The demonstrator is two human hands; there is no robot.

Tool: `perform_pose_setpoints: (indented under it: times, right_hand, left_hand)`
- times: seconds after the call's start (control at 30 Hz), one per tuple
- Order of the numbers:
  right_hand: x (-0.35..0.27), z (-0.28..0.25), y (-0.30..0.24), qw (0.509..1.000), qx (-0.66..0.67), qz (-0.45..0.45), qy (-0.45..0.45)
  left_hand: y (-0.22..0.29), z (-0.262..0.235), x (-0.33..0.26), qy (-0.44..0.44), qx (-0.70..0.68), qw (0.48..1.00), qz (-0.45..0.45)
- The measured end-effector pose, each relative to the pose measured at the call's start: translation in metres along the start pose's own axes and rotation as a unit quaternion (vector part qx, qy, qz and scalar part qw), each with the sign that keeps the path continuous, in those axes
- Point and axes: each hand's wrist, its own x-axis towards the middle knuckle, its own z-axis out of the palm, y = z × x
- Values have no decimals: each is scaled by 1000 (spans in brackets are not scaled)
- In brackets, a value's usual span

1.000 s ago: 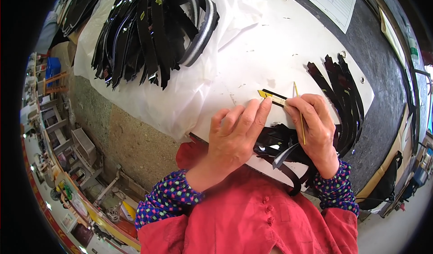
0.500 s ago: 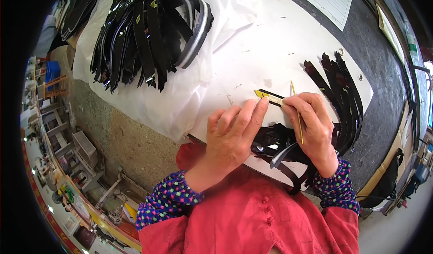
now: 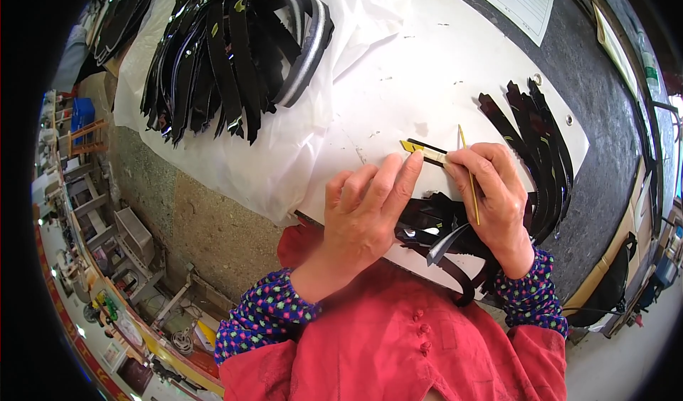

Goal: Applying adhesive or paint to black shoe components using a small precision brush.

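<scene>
At the near edge of the white work sheet (image 3: 455,66), toward six o'clock in the view: left hand (image 3: 366,212) laid flat, fingers stretched forward and close together, index fingertip (image 3: 413,160) pressing on a narrow black strap with a yellow end (image 3: 420,148). Nothing clasped inside that hand, only pressing down. Just at three o'clock of it, right hand (image 3: 494,194) curled, thumb and forefinger pinched on the same strap at its other end, a thin yellow stick (image 3: 468,177) gripped between the fingers and running up past the knuckles toward twelve o'clock. Under both palms, a loose tangle of glossy black straps (image 3: 441,230), partly hidden by the hands, spilling toward the red garment (image 3: 398,344) at six o'clock. At two o'clock of the right hand, a fanned row of black straps (image 3: 537,138) lying flat on the sheet, ends pointing toward eleven o'clock. At eleven o'clock, well apart from the hands, a big heap of black straps (image 3: 228,52) on crumpled clear plastic film (image 3: 284,152). At one o'clock, far across the dark tabletop (image 3: 590,81), a printed paper form (image 3: 526,2). Dotted blue cuffs (image 3: 263,315) at both wrists.
</scene>
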Motion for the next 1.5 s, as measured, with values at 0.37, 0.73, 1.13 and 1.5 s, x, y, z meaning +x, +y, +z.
perform_pose_setpoints:
  times: [0.37, 0.73, 1.13, 1.5]
  right_hand:
    - [-3, -6, -1, 1000, -6, 2, -19]
    - [-13, -15, 2, 999, -34, 4, -37]
    - [-14, -14, 1, 999, -35, 13, -37]
    - [13, -22, -16, 951, 264, 151, -58]
  left_hand:
    - [3, -4, 4, -26, 11, 1000, -11]
    - [5, -3, 5, -29, -5, 999, -26]
    - [5, -3, 7, -44, 7, 999, -20]
    - [2, -3, 7, -26, 18, 999, 11]
